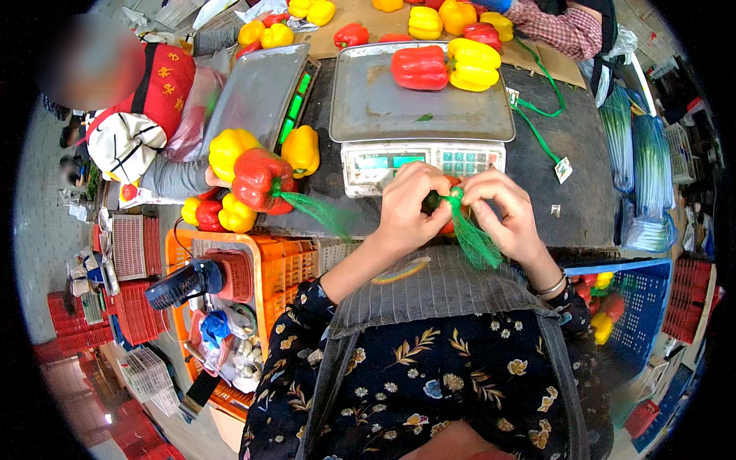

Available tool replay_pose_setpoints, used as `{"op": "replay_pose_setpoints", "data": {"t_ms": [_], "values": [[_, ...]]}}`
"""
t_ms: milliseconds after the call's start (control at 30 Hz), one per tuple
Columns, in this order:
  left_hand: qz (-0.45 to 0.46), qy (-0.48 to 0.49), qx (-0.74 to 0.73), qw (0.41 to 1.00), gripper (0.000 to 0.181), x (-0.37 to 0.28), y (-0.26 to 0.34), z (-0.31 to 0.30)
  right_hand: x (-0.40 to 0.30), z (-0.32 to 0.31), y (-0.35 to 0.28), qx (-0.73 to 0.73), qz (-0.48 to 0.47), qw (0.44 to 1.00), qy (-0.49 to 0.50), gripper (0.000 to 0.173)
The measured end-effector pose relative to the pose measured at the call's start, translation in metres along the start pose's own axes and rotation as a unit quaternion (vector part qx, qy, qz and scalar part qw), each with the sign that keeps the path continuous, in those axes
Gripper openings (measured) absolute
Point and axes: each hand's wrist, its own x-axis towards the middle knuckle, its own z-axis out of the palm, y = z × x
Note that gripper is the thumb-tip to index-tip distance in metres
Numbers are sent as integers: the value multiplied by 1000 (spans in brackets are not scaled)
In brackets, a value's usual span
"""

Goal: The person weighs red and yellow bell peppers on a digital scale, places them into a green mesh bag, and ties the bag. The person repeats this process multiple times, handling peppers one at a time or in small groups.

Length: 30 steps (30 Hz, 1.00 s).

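Note:
My left hand (411, 207) and my right hand (500, 213) meet at the near side of a digital scale (422, 167). Between them, both pinch the gathered neck of a green mesh net bag (474, 238); its loose end hangs down, and red shows behind the fingers. On the scale's metal tray (368, 109) a red bell pepper (420, 68) touches a yellow bell pepper (474, 64). Green ties with tags (563, 169) lie right of the tray. At the left, a co-worker's hand is beside netted peppers (263, 179) with a green mesh tail.
A second scale (253, 92) stands at the left. An orange crate (287, 264) with a black fan (184, 282) is below it, and a blue crate (638, 310) holding peppers is at my right. Wrapped green onions (652, 167) lie at the table's right edge. Another person's checked sleeve (558, 29) reaches in above.

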Motion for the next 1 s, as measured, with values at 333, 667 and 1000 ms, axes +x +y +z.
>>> {"op": "replay_pose_setpoints", "data": {"t_ms": [333, 667, 1000], "values": [[-156, -93, -54, 982, 14, 7, 7, -10, 25, -23, -5, -108, -82, 985, -111, 11], [-121, -121, -165, 971, 15, 7, 4, -11, 8, 0, 12, 148, 139, 979, -2, 20], [-152, -110, -151, 970, 15, 5, 6, -15, 26, -17, -27, -63, 31, 996, -50, 9]]}}
